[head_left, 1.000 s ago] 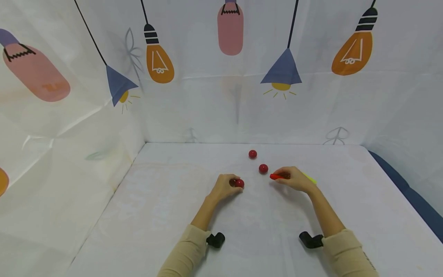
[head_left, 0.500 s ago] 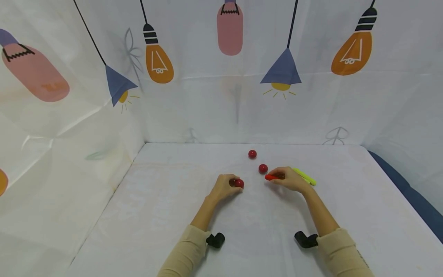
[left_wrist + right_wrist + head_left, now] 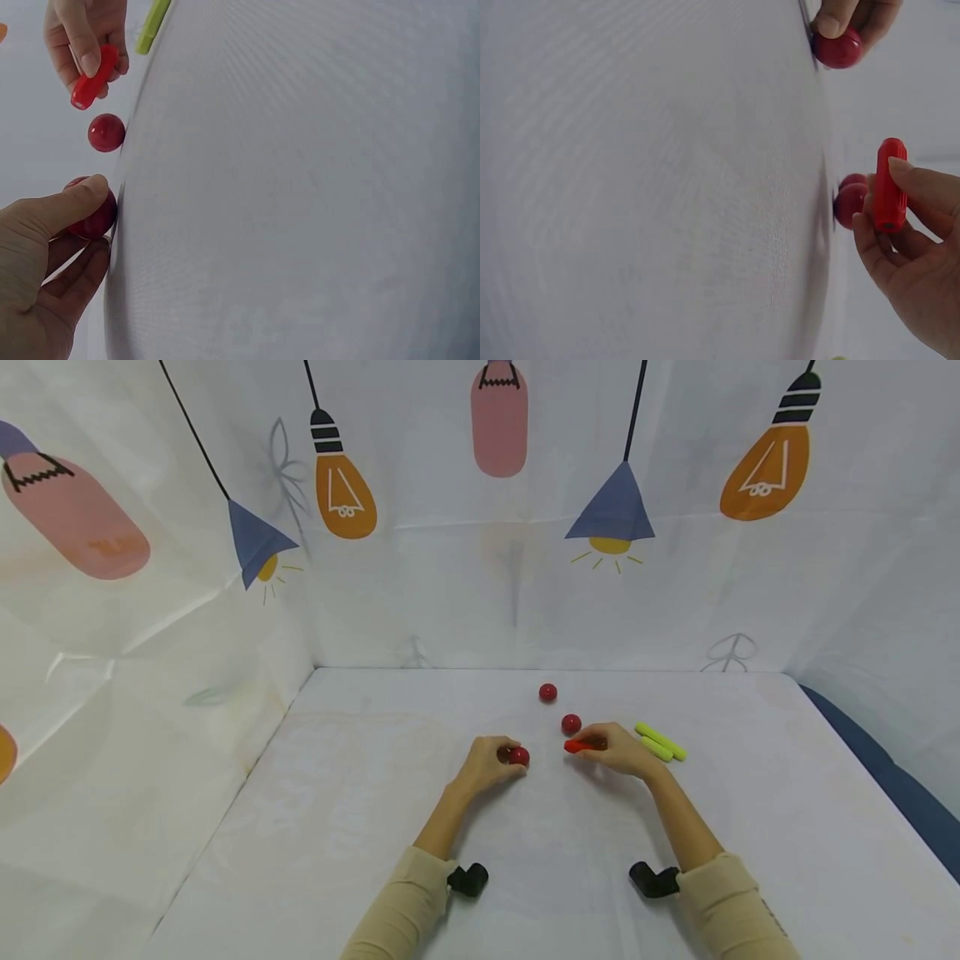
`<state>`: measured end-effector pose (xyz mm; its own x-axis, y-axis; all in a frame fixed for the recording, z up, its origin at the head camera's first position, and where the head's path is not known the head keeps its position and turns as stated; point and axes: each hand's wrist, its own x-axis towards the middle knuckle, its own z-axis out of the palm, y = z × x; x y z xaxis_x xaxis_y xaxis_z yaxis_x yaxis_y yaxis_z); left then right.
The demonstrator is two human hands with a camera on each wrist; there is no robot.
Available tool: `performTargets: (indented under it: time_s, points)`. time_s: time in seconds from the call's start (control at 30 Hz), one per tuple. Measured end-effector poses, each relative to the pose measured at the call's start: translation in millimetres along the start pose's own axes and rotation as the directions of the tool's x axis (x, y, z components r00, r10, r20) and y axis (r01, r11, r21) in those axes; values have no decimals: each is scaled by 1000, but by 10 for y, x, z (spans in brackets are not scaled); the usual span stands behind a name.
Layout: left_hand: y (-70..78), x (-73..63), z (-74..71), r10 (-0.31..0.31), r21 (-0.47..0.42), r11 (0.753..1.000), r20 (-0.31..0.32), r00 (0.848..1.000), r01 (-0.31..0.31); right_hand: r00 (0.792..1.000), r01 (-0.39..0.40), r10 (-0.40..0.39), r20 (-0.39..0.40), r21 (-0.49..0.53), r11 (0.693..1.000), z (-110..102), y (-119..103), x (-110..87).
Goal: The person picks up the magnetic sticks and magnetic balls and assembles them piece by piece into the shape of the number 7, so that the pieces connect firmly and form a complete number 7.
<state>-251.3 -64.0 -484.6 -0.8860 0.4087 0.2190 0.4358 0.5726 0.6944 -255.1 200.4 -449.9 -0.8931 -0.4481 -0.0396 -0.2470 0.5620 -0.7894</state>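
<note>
My left hand (image 3: 482, 766) pinches a glossy red ball (image 3: 520, 757) at the table's middle, thumb and fingers on opposite sides of it; the left wrist view shows this ball (image 3: 99, 222) low by the tabletop. To its right, my right hand (image 3: 624, 752) pinches a short red ridged stick (image 3: 889, 191) between thumb and fingers, held a little above the table. The stick's near end points left, towards the ball. Two more red balls lie farther back: one ball (image 3: 572, 724) just beyond the stick, another ball (image 3: 548, 692) behind it.
Two yellow-green sticks lie side by side right of my right hand, a longer-looking stick (image 3: 662, 740) and a nearer stick (image 3: 656, 749). The white table (image 3: 375, 793) meets a sheet wall (image 3: 450, 593) printed with lamps at the back and left.
My right hand has moved left with the red stick, nearer the left hand's ball, uncovering the yellow-green sticks. My left hand and its ball have stayed in place.
</note>
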Motion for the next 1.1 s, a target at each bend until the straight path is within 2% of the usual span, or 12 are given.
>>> performTargets:
  time_s: [0.2, 0.33, 0.6, 1.1]
  points:
    - [5, 1, -10, 12, 5, 1000, -1, 1000, -12, 999, 40, -40, -2, -15, 999, 51, 9, 28]
    - [10, 0, -13, -5, 1, 1000, 3, 1000, 5, 999, 40, -40, 4, -4, 999, 87, -9, 51]
    - [-3, 4, -7, 4, -11, 1000, -5, 1000, -4, 999, 48, -49, 23, 16, 999, 146, -49, 82]
    - [4, 0, -10, -20, -19, 1000, 8, 1000, 21, 999, 14, -15, 44, 23, 1000, 236, -91, 157]
